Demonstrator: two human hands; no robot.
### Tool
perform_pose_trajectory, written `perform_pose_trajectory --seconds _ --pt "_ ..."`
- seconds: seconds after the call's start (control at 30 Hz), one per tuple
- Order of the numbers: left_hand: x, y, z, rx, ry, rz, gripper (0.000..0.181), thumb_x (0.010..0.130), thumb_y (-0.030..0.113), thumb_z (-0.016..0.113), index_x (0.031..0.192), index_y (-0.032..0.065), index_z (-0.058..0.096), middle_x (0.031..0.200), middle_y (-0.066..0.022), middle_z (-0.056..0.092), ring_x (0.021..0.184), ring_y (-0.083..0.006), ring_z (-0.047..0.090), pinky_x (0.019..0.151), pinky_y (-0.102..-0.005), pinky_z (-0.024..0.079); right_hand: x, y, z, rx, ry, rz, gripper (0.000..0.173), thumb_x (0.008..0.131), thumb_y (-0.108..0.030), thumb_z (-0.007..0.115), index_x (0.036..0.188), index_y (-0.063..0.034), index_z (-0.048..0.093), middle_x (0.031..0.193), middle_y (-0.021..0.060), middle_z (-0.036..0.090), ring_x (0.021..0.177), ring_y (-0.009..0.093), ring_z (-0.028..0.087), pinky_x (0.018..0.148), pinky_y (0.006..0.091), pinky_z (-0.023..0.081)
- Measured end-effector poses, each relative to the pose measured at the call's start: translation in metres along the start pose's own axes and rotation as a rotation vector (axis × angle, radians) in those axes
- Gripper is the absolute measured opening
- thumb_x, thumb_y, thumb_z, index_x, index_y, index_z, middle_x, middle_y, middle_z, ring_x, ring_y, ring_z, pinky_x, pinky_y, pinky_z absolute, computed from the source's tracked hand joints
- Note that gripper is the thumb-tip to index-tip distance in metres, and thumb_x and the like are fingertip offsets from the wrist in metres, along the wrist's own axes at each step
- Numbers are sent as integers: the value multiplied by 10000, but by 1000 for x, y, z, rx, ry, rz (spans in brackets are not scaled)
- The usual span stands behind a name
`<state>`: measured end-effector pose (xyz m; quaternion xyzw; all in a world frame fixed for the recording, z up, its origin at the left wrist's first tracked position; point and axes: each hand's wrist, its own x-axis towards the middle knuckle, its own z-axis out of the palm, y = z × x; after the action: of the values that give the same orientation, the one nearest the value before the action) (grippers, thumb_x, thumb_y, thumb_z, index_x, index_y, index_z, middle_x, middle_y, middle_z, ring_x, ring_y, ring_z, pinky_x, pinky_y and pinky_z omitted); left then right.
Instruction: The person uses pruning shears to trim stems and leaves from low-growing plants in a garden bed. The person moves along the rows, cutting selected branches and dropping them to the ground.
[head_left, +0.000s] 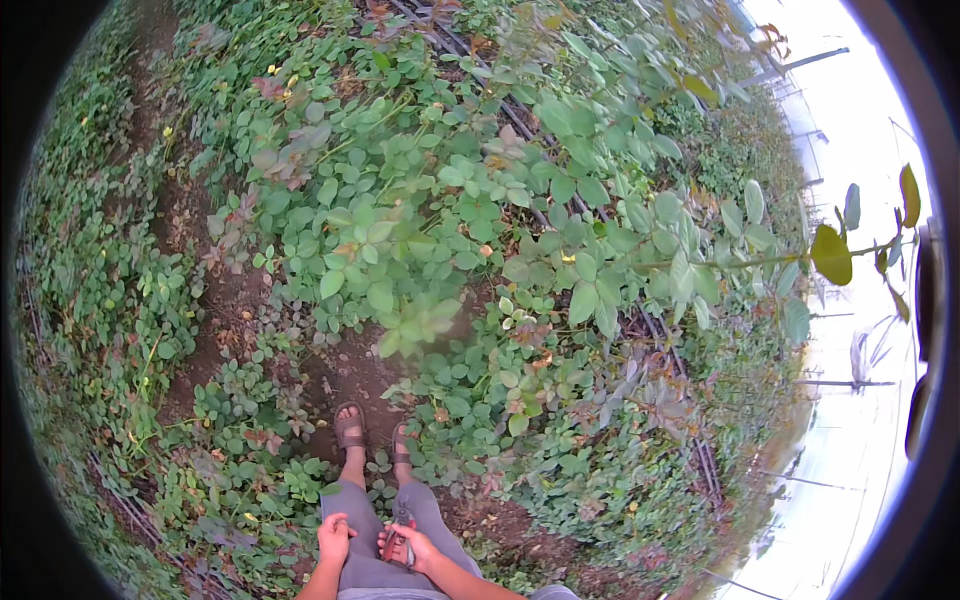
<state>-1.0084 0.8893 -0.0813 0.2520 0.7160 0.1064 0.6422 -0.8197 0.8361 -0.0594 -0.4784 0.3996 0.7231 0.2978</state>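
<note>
My right hand (409, 545) is closed around pruning shears (391, 541) with red handles, held low in front of my grey trousers. My left hand (335, 534), with its fingers curled, is over the thigh on the other side; whether it holds anything small cannot be told. Green rose bushes (480, 202) with some reddish leaves spread before me. One long leafy stem (739, 262) reaches across the right side, close to the camera.
My sandalled feet (350, 427) stand on a brown soil path (352, 375) between planted rows. Dark irrigation pipes (517, 116) run through the bushes. Greenhouse posts (847, 383) and bright sheeting show at the far right.
</note>
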Motion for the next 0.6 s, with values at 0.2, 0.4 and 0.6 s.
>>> perform_pose_trajectory --seconds 0.2,0.4,0.6 --pt "-11 -14 8 56 18 31 180 891 26 446 1020 -11 566 657 -83 629 610 -142 612 620 -277 499 4 -13 -8 135 -169 -14 248 914 -242 529 1060 -42 538 1029 153 616 938 304 620 860 473 502" --pt "-22 -16 24 83 16 67 196 899 19 420 1041 2 554 665 -83 632 626 -145 615 642 -283 496 -3 -25 -21 124 -215 -18 235 915 -248 538 1049 -55 538 991 139 629 918 294 632 826 464 520" --pt "-30 -17 43 163 16 76 213 896 24 419 1059 9 556 686 -96 648 641 -148 617 657 -288 495 -5 -33 -37 154 -246 -12 229 916 -253 534 1037 -59 539 992 139 630 927 294 629 836 464 515"
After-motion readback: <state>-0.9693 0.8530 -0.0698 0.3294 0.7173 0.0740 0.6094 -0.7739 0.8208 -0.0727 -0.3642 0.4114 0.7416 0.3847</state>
